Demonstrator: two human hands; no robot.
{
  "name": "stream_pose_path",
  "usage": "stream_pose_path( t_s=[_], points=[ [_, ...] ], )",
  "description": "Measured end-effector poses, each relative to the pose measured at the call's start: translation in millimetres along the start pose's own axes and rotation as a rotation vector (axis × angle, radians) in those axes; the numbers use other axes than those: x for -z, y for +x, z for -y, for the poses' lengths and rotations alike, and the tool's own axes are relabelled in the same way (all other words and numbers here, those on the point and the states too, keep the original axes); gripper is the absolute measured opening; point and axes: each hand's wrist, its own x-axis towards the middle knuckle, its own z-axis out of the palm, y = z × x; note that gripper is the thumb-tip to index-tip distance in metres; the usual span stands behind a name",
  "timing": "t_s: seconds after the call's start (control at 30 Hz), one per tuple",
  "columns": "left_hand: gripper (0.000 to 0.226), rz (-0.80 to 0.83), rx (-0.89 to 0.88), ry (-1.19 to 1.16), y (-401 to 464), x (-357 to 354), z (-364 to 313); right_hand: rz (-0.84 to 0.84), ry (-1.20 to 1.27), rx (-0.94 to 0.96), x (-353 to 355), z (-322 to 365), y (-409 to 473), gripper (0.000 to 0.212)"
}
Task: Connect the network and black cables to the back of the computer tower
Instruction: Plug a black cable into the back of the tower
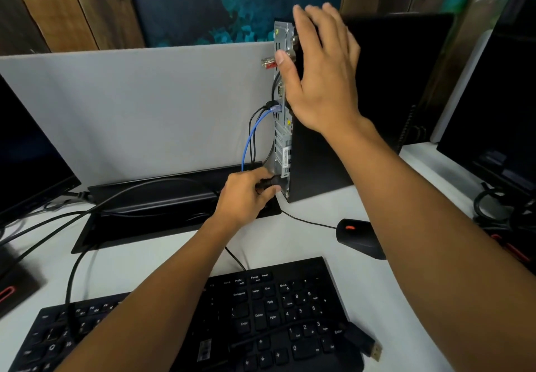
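- The computer tower (319, 154) stands upright on the white desk (319, 244), its metal back panel facing left.
- The left hand (246, 194) pinches a black plug (268, 181) at the bottom of that panel — the plug touches the socket area.
- The right hand (322, 70) lies flat, fingers straight, against the tower's upper side, holding nothing.
- A blue network cable (252, 133) sits plugged in mid-panel, beside thin black cables (253, 142).

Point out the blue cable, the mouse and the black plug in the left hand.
blue cable (247, 142): head view, on its hanging loop behind the tower.
mouse (358, 236): head view, on its top shell.
black plug (271, 181): head view, on the body showing past the fingers.
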Motion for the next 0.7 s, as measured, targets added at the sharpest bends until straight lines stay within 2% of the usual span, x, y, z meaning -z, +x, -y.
stream_pose_path(
  t_s=[0.3,0.7],
  points=[
    [0.04,0.012,0.068,0.064,6.8,-2.5,-4.1,-0.043,0.007,0.0,0.8,0.6,-2.6,0.058],
    [0.027,0.054,0.053,0.074,11.2,-5.8,-1.3,-0.17,0.087,-0.055,-10.4,10.7,-3.5,0.052]
  ],
)
